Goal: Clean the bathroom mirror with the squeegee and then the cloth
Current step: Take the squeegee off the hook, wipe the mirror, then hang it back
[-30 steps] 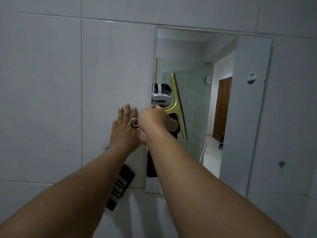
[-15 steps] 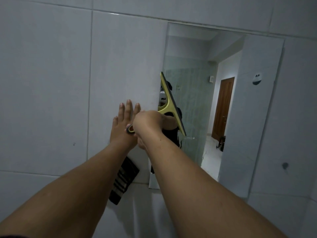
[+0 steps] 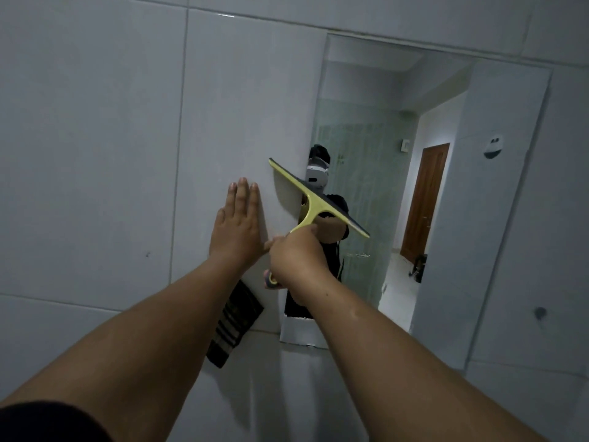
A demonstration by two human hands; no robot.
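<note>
Yellow plastic forms the squeegee (image 3: 314, 207), a T-shape with a dark rubber strip along its blade. Its blade runs diagonally, upper end over the tile (image 3: 95, 138), lower end over the mirror (image 3: 446, 218), crossing the mirror's left edge. Its handle points down and left into the right hand (image 3: 298, 255), which grips it with curled fingers. Beside it, the left hand (image 3: 237, 223) presses flat on the tile, fingers straight and pointing up. A dark striped cloth (image 3: 234, 323) hangs on the wall below the hands.
</note>
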